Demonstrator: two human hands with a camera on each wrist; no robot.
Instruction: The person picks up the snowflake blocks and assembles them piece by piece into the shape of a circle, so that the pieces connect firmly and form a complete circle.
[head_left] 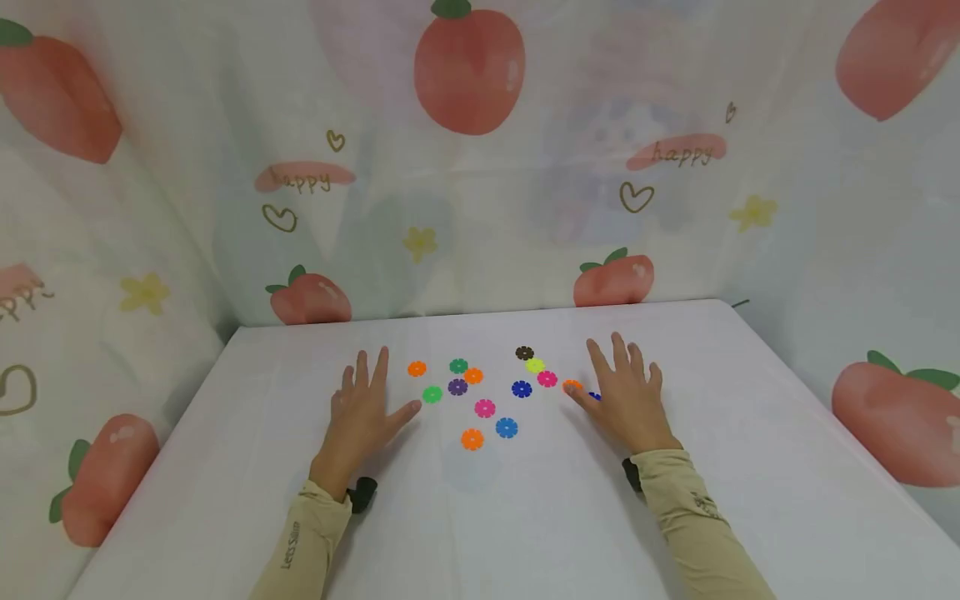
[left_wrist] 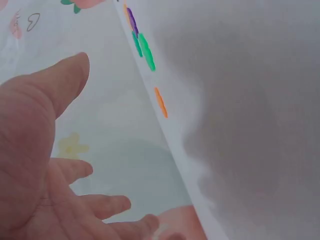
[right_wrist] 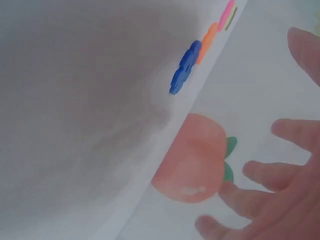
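Observation:
Several flat, notched plastic discs lie scattered mid-table. My left hand (head_left: pixel 362 421) is spread over the table to their left, its thumb close to a light green disc (head_left: pixel 432 394). An orange disc (head_left: pixel 417 368) lies beyond that thumb. On the other side, my right hand (head_left: pixel 626 400) spreads its fingers, and its thumb partly covers an orange disc (head_left: pixel 572 387) in the head view. A dark blue disc (right_wrist: pixel 185 67) shows in the right wrist view, mostly hidden by that hand from the head. Both hands hold nothing.
Between the hands lie a purple disc (head_left: pixel 457 387), a blue disc (head_left: pixel 507 427), a brown disc (head_left: pixel 524 353) and others. The white table (head_left: pixel 465 533) ends at a fruit-print curtain (head_left: pixel 480 208) behind and at both sides.

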